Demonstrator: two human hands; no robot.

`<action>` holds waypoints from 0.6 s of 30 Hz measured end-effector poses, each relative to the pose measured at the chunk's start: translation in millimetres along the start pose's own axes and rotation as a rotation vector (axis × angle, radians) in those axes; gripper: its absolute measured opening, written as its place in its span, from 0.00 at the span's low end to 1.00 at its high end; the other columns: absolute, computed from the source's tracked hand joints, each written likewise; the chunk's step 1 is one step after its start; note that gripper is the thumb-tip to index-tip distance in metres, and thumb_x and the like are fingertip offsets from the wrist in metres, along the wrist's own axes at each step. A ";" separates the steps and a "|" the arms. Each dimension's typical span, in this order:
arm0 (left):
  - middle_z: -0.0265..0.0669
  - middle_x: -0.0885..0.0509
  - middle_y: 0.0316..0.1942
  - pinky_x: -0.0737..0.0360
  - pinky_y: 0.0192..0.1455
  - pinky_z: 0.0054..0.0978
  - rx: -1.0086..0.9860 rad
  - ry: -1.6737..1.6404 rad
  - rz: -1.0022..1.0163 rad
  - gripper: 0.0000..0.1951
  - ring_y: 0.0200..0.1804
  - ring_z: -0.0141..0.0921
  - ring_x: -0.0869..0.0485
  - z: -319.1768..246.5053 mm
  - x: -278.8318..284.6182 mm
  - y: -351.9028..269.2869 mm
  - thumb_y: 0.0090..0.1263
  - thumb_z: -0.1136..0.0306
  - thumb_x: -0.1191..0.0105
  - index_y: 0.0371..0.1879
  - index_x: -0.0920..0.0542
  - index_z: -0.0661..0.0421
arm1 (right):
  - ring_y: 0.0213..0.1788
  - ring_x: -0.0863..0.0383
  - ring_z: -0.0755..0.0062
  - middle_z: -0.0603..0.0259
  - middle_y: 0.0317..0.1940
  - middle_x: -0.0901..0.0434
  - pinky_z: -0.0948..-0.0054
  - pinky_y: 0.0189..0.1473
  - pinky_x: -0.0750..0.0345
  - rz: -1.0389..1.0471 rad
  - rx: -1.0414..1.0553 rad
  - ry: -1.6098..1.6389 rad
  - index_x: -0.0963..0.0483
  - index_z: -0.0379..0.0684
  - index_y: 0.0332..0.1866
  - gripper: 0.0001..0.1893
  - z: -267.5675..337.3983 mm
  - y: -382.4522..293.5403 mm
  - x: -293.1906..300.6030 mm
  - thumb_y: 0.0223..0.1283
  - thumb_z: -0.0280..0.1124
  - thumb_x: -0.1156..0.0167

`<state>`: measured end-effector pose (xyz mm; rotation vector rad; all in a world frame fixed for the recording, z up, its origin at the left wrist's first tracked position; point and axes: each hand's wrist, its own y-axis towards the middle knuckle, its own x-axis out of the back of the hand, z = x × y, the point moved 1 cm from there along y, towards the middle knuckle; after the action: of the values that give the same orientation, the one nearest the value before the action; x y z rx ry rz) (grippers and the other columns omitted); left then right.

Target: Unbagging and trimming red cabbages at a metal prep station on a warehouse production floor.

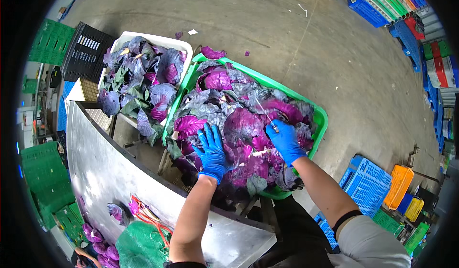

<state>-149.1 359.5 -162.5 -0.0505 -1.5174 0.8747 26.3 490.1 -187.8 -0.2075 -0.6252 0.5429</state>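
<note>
A green plastic crate (320, 126) heaped with red cabbage leaves (247, 124) stands in front of me. Over the near left part of the heap, my left hand (212, 152), in a blue glove, is spread palm down with its fingers apart. It appears to rest on the leaves and grips nothing. My right hand (285, 139), also in a blue glove, is closed around a knife (266, 113) above the right side of the heap. The thin blade points away from me and to the left. Most of the handle is hidden in my fist.
To the left, a white crate (186, 47) holds more cabbage leaves. A metal table (143, 176) bears a green mesh bag (141, 244), orange ties (152, 216) and several red cabbages (107, 255). Part of another person's arm (88, 255) shows behind. Blue pallets (369, 185) stand right.
</note>
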 end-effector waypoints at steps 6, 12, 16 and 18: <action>0.42 0.50 0.77 0.61 0.71 0.60 0.071 -0.855 -0.316 0.39 0.78 0.44 0.56 47.5 -105.0 36.7 0.54 0.84 0.59 0.72 0.39 0.48 | 0.32 0.22 0.43 0.45 0.29 0.22 0.53 0.36 0.26 0.154 0.096 0.005 0.24 0.38 0.34 0.09 -82.7 27.0 -78.7 0.47 0.27 0.45; 0.49 0.66 0.77 0.39 0.66 0.62 0.031 0.073 0.015 0.40 0.77 0.52 0.64 13.3 -79.3 57.7 0.65 0.71 0.57 0.76 0.60 0.49 | 0.28 0.25 0.42 0.42 0.22 0.28 0.54 0.33 0.31 -0.022 0.290 -0.319 0.31 0.33 0.23 0.05 -165.4 53.6 -71.3 0.44 0.25 0.46; 0.49 0.58 0.77 0.37 0.66 0.57 0.092 -0.034 -0.138 0.39 0.77 0.49 0.55 21.9 -58.0 27.9 0.64 0.73 0.56 0.76 0.54 0.49 | 0.29 0.23 0.42 0.43 0.25 0.23 0.55 0.33 0.28 0.020 0.312 -0.191 0.26 0.37 0.29 0.07 -122.0 51.6 -71.0 0.51 0.30 0.45; 0.50 0.56 0.76 0.39 0.67 0.60 0.045 -0.234 -0.150 0.43 0.75 0.51 0.51 34.1 -33.4 4.6 0.58 0.70 0.43 0.74 0.50 0.51 | 0.29 0.22 0.45 0.44 0.26 0.22 0.57 0.33 0.27 0.111 0.142 -0.119 0.25 0.37 0.31 0.09 -99.7 38.5 -47.5 0.53 0.33 0.44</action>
<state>-174.8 328.9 -189.0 0.2027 -1.6944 0.8148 38.3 494.4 -304.1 -0.0768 -0.6904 0.7078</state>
